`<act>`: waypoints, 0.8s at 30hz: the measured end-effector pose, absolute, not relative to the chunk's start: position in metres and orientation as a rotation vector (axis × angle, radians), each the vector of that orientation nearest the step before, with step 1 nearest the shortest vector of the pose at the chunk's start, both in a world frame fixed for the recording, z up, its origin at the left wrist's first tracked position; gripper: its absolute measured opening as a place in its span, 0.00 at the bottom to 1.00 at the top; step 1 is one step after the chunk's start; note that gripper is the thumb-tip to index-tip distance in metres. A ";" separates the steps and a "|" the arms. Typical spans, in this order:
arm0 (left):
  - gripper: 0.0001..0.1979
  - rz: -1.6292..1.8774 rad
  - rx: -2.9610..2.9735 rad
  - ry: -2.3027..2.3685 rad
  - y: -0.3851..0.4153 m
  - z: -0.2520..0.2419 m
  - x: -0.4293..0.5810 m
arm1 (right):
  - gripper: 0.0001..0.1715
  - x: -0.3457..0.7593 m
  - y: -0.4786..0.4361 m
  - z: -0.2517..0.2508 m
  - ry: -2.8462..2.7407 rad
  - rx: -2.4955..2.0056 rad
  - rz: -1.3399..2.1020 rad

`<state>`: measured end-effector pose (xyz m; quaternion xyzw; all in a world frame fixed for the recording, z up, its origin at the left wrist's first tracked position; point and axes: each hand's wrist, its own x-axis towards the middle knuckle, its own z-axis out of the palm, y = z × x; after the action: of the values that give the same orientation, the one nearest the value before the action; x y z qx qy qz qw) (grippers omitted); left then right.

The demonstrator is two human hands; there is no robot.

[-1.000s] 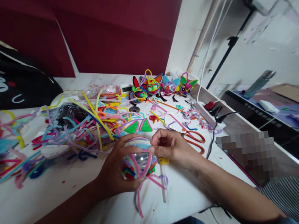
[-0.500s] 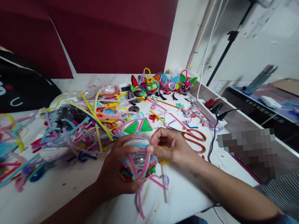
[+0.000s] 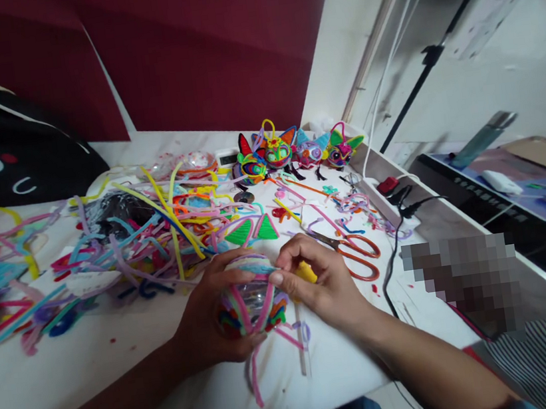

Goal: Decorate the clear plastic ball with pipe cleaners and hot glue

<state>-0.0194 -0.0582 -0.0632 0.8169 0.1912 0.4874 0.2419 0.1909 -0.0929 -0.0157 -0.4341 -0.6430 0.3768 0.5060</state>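
Observation:
My left hand is wrapped round a clear ball that is partly covered in coloured pipe cleaners, with pink ends trailing down onto the white table. My right hand is closed in a pinch on a pale pipe cleaner strand at the top right of the ball. A yellow-handled tool lies just under my right hand. Two green triangular pipe-cleaner pieces lie just beyond the ball.
A big tangle of loose pipe cleaners covers the table's left and middle. Several finished colourful figures stand at the back. Red-handled scissors lie right of my hand. A black bag sits far left, cables at the right edge.
My right hand has slid slightly down the ball's right side, keeping its pinch on the strand. The view has shifted a little; the left hand keeps holding the ball.

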 end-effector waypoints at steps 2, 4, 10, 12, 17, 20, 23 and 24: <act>0.35 1.323 2.241 0.515 -0.059 -0.064 -0.020 | 0.09 0.191 -0.094 -0.016 -1.661 -0.981 0.723; 0.35 1.320 2.238 0.507 -0.059 -0.065 -0.020 | 0.03 0.191 -0.095 -0.016 -1.771 -0.907 0.550; 0.33 1.319 2.225 0.533 -0.059 -0.068 -0.021 | 0.08 0.195 -0.095 -0.020 -2.052 -0.794 0.096; 0.33 1.293 2.220 0.574 -0.060 -0.069 -0.022 | 0.09 0.196 -0.094 -0.021 -2.095 -0.768 0.002; 0.31 1.297 2.170 0.701 -0.060 -0.073 -0.027 | 0.13 0.197 -0.094 -0.018 -2.148 -0.758 0.032; 0.31 1.274 2.098 0.726 -0.059 -0.076 -0.030 | 0.18 0.197 -0.094 -0.018 -2.167 -0.778 0.065; 0.33 1.226 1.988 0.765 -0.059 -0.076 -0.031 | 0.30 0.197 -0.093 -0.022 -2.193 -0.750 0.065; 0.33 1.221 1.940 0.778 -0.059 -0.076 -0.031 | 0.34 0.197 -0.092 -0.024 -2.201 -0.743 0.055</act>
<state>-0.0309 -0.0588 -0.0758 0.7500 0.3006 0.4721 0.3525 0.1972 -0.0920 -0.0245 -0.2934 -0.8691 0.0218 0.3976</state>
